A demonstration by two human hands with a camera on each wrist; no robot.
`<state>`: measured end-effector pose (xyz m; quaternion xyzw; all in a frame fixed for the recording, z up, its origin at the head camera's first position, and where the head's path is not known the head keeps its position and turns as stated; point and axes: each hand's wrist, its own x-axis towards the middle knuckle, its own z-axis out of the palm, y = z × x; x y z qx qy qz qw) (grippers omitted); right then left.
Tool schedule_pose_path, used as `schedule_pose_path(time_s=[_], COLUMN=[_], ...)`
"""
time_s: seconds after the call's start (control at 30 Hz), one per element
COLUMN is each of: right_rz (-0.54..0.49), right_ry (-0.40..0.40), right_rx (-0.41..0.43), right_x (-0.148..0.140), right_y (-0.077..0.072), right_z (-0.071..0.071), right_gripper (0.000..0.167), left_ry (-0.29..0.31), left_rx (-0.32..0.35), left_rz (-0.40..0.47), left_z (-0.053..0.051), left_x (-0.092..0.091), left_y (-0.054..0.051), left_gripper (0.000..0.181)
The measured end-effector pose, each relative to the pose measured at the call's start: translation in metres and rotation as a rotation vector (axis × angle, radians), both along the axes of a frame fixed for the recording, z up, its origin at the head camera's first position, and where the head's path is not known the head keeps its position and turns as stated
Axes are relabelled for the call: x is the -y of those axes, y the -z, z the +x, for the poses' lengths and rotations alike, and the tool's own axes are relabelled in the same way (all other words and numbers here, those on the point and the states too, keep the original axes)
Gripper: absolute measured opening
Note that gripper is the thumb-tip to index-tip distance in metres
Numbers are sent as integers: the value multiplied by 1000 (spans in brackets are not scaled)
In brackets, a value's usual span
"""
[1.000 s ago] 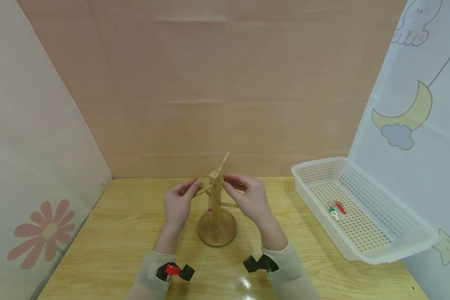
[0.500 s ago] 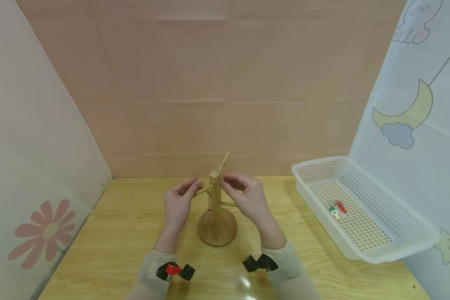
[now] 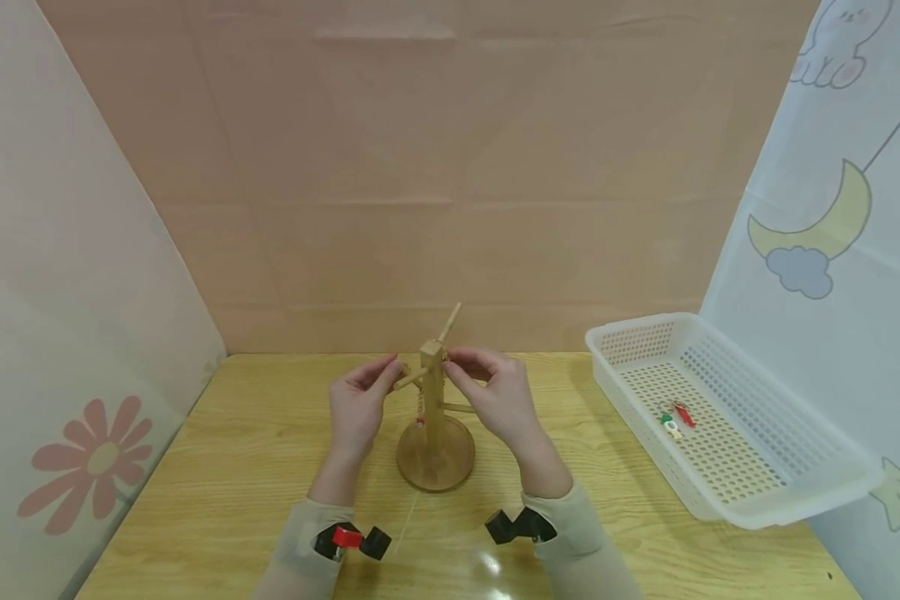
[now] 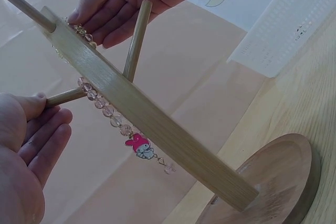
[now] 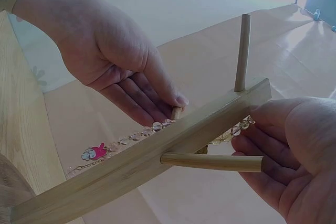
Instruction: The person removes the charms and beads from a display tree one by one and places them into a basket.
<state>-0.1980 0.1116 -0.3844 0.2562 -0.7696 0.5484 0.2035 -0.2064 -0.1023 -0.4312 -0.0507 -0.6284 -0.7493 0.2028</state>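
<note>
A wooden stand with a square post, a round base and several side pegs stands upright on the table. My left hand pinches the tip of one peg between thumb and finger. On that peg hangs a pink beaded bracelet, with a pink-hooded character charm dangling below it. At the post's top, my right hand pinches a yellowish beaded bracelet. Part of this second bracelet is hidden behind the post, so I cannot tell whether it sits on a peg.
To the right stands a white perforated plastic basket. Inside it lie a red trinket and a green-and-white trinket. Pegs stick out from the post in several directions. A cloth wall rises behind the wooden table.
</note>
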Motion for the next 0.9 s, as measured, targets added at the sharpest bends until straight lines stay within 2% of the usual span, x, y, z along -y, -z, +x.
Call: schedule_pose_path(time_s=[0.43, 0.73, 0.9], right_rz=[-4, 3, -5], right_ry=[12, 39, 40], right_rx=[23, 43, 44], right_x=[-1, 0, 0], right_y=[-2, -3, -3], right_z=[1, 2, 2], right_gripper=[14, 15, 14], left_ry=[9, 48, 33], left_rx=[4, 3, 12], left_rz=[-12, -15, -17], left_z=[1, 2, 2], left_x=[0, 2, 3], left_y=[-1, -2, -2], left_gripper=[20, 27, 26])
